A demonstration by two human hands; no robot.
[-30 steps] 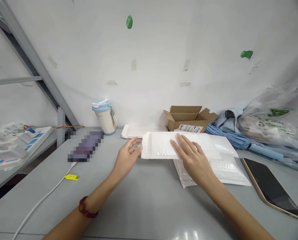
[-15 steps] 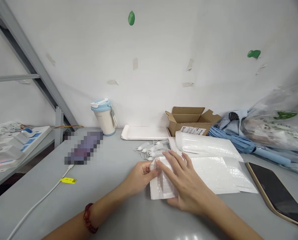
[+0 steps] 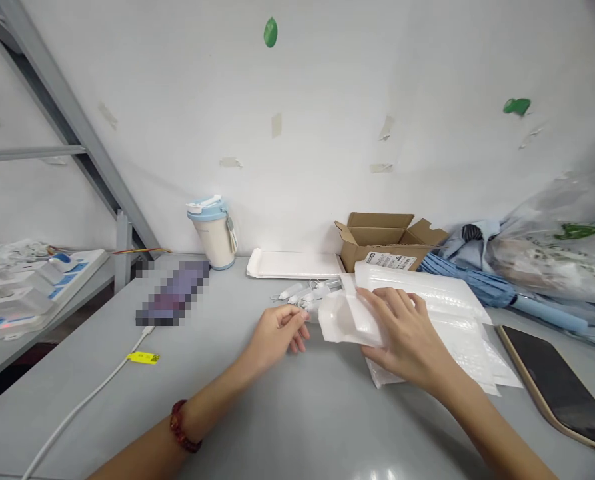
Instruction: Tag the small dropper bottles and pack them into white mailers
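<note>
My right hand [image 3: 402,330] grips a white bubble mailer [image 3: 347,323] between thumb and fingers; its mouth gapes toward the left. Just left of that opening, my left hand [image 3: 280,337] has thumb and forefinger pinched together. Something small and whitish shows at those fingertips, too small to make out. Behind them lie several small white tube-shaped pieces with thin cord loops [image 3: 291,292]. More white bubble mailers [image 3: 427,283] are spread beneath and behind my right hand.
A cardboard box [image 3: 377,250] stands open at the wall, beside a flat white package [image 3: 294,264]. A lidded cup [image 3: 213,237], a pixelated device on a white cable [image 3: 84,397], a phone [image 3: 557,387], a folded blue umbrella [image 3: 487,283] and a plastic bag [image 3: 562,240] lie around.
My left hand has let go of the mailer's edge and moved slightly left. My right hand has shifted right and lifted the mailer, whose mouth now gapes.
</note>
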